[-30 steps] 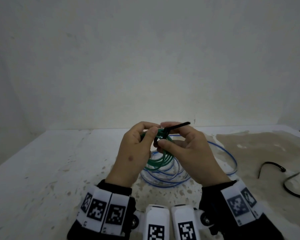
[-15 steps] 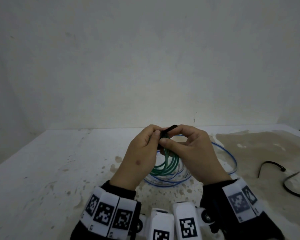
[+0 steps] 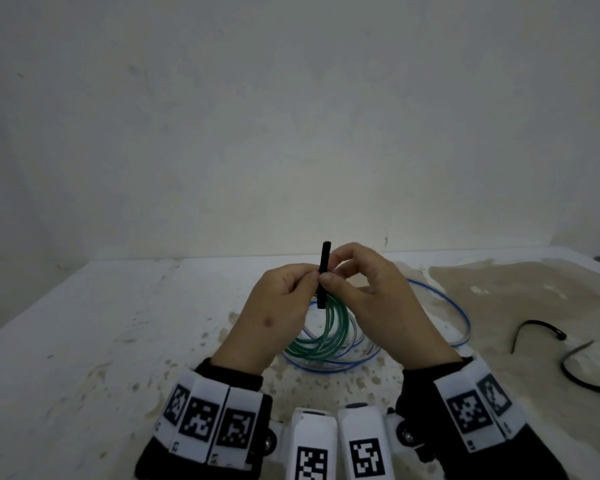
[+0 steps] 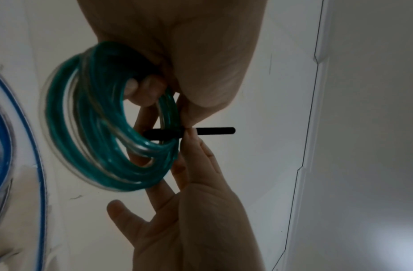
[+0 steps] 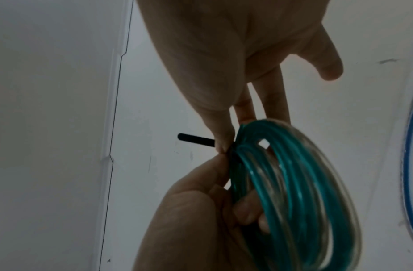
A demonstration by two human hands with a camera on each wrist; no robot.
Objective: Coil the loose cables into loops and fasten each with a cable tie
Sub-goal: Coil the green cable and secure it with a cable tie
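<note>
I hold the green cable coil [image 3: 329, 332] lifted above the table [image 3: 94, 341], roughly at the middle of its width and toward the near edge. My left hand [image 3: 278, 320] has its fingers curled round the top of the coil, gripping the bundled turns; in the left wrist view a fingertip [image 4: 142, 91] pokes through the loop. My right hand [image 3: 378, 306] pinches the black cable tie [image 3: 324, 271] between thumb and forefinger just where it meets the coil, with the other fingers loosely extended. The tie stands nearly upright in the head view, its free end projecting above both hands. I cannot tell whether the tie is closed round the bundle. Beneath the hands, a blue cable [image 3: 440, 306] lies in loose loops on the table. Two further black cable ties [image 3: 534, 329] [image 3: 582, 370] lie bent on the table well apart from the coil, toward the right edge.
</note>
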